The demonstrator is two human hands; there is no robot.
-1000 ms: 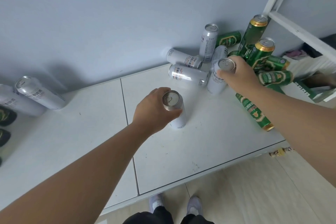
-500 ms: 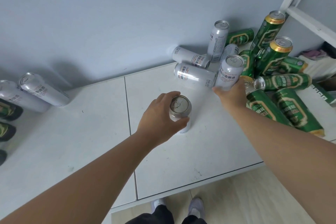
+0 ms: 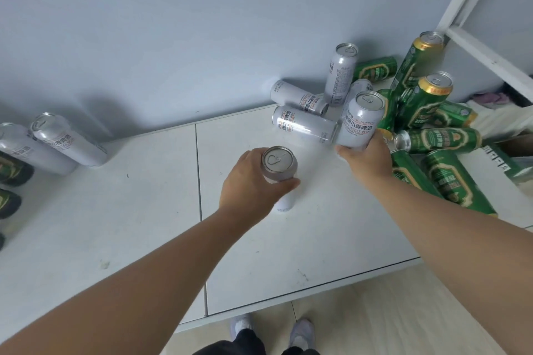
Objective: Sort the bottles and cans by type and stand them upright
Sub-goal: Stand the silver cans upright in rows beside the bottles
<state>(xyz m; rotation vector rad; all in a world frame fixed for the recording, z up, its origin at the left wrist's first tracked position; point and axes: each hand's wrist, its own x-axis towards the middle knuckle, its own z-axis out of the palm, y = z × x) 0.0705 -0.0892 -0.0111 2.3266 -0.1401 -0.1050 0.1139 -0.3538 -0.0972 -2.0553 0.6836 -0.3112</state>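
My left hand (image 3: 252,181) grips a white can (image 3: 279,166) standing upright near the middle of the white table (image 3: 144,225). My right hand (image 3: 364,158) holds a second white can (image 3: 359,121) by its lower end, lifted and upright. Behind it two white cans (image 3: 302,124) lie on their sides and one white can (image 3: 340,75) stands by the wall. Green cans (image 3: 441,138) are heaped at the right, some upright (image 3: 424,101), several lying. Two white cans (image 3: 67,141) stand at the far left.
A grey wall (image 3: 202,37) runs along the table's back. A white frame (image 3: 476,23) rises at the far right. Dark green cans (image 3: 11,170) sit at the left edge. The table's front edge (image 3: 317,288) is above the tiled floor and my shoes.
My right hand has raised its white can clear of the pile, gripping it from below. My left hand stays on the upright can. The view shifted slightly right.
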